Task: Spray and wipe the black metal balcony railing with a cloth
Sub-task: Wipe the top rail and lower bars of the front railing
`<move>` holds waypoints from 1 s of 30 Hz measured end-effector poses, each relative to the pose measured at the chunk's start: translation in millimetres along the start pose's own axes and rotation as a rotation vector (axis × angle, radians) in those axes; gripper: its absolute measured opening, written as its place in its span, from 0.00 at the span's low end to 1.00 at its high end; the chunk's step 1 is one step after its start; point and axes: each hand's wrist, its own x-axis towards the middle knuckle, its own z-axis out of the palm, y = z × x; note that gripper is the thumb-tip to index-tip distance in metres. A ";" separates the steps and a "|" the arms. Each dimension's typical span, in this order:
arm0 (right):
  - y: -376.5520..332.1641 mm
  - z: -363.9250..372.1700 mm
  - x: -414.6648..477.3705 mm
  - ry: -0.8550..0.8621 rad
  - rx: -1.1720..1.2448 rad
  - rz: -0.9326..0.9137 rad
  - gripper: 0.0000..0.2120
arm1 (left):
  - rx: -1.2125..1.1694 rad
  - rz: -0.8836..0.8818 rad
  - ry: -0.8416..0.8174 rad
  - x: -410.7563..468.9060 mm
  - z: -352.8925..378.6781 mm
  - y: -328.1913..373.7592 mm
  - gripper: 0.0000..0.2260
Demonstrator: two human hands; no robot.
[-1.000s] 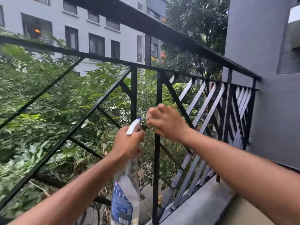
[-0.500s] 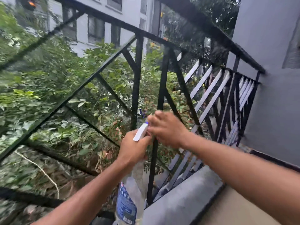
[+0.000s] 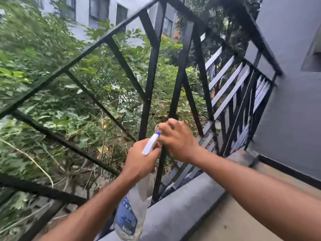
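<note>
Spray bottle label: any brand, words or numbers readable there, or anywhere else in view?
Blue label on the clear plastic spray bottle, held by the left hand: print too blurred to read.
Black metal railing, grey wall, pale cloth in the right hand: no text.

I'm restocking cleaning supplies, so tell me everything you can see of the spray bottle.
The spray bottle is clear plastic with a blue label low on its body and a white spray head ending in a blue nozzle tip. It hangs roughly upright, head angled up toward the black railing. The left hand grips its neck; the right hand is right at the nozzle, though contact is unclear. Label text is unreadable.
</note>
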 end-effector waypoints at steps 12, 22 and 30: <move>-19.3 12.0 -2.5 0.023 -0.038 0.051 0.15 | 0.080 0.023 -0.006 -10.9 4.9 -28.4 0.11; -3.0 -15.9 22.2 0.096 -0.124 0.260 0.13 | 0.021 -0.034 0.026 -22.2 -13.4 -43.6 0.08; -121.7 77.0 -81.6 -0.040 0.088 0.155 0.25 | 0.079 0.019 -0.060 -32.0 -2.2 -61.0 0.04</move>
